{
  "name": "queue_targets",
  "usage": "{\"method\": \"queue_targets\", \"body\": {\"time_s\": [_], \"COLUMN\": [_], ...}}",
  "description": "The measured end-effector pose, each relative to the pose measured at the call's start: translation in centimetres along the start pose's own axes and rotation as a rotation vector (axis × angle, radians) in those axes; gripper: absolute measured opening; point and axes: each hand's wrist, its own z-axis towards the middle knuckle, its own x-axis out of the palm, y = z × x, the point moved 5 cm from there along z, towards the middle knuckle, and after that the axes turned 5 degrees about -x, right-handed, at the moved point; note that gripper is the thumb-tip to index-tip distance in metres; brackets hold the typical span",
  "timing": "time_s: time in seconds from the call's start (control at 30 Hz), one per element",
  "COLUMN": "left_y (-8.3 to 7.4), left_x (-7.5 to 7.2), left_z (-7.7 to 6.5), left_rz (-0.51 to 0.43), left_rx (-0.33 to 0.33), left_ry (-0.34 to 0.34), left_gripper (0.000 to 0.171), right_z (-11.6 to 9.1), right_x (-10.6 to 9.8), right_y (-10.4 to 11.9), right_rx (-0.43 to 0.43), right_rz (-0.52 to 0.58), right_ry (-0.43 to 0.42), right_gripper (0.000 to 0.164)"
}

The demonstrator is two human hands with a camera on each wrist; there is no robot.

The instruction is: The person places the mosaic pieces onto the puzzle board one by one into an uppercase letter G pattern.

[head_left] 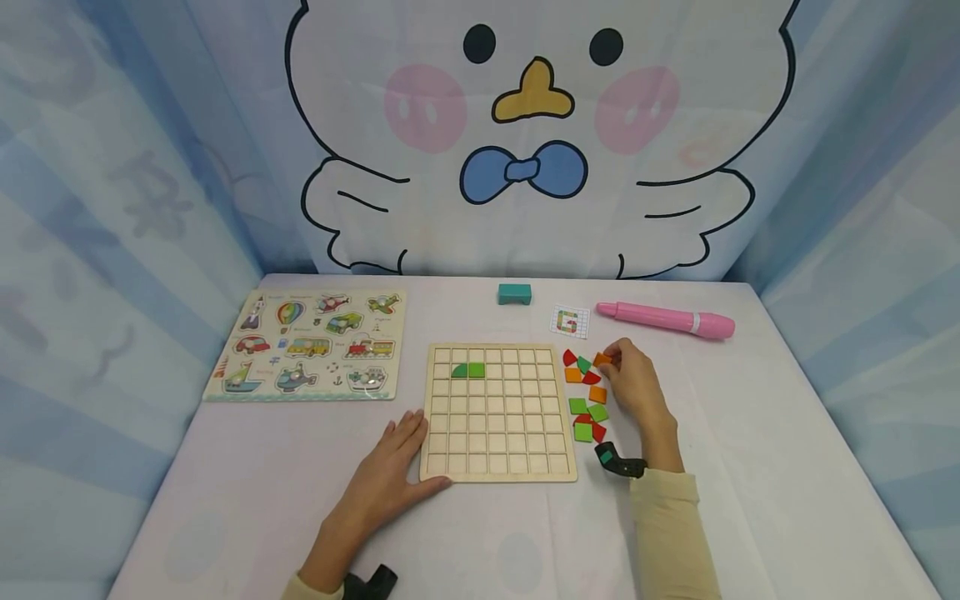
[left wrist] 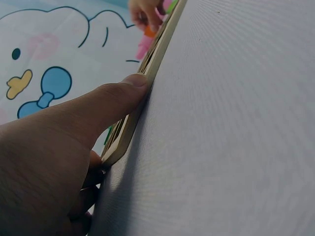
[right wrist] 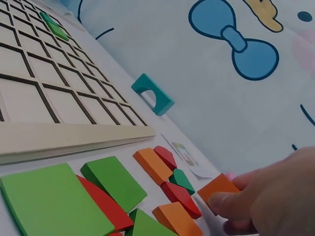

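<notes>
In the head view a wooden grid board point(head_left: 497, 423) lies mid-table, with a green quarter-round tile point(head_left: 460, 372) and a green square tile point(head_left: 476, 370) in neighbouring cells of its second row. My left hand point(head_left: 390, 467) rests at the board's lower left corner, thumb along the front edge and fingers by the left side. Right of the board, my right hand point(head_left: 632, 379) pinches an orange square tile point(right wrist: 216, 191) between thumb and fingers. Beside it lie loose red, green and orange tiles, among them an orange square point(right wrist: 152, 165) and a green square point(right wrist: 56, 201).
Behind the board stand a teal arch block point(head_left: 514, 294) and a small pattern card point(head_left: 570, 322). A pink pen-shaped object point(head_left: 666, 320) lies at the back right. To the left is a vehicle picture puzzle board point(head_left: 306, 346). A printed curtain point(head_left: 525, 233) rises behind the table.
</notes>
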Motion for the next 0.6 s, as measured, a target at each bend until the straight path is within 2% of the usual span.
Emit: {"method": "queue_targets", "body": {"time_s": [0.43,0.6], "left_y": [0.0,0.0], "left_x": [0.0,0.0], "left_z": [0.0,0.0], "left_rz": [-0.001,-0.009], "left_rx": [-0.001,-0.011], "left_ry": [0.003,0.011], "left_gripper": [0.093,0.094], "right_z": [0.1,0.1], "right_x": [0.3,0.6], "right_y": [2.2,3.0], "right_rx": [-0.109,-0.133], "right_rz": [0.051,0.068], "right_ry": [-0.134,-0.157], "right_gripper": [0.025,0.025]}}
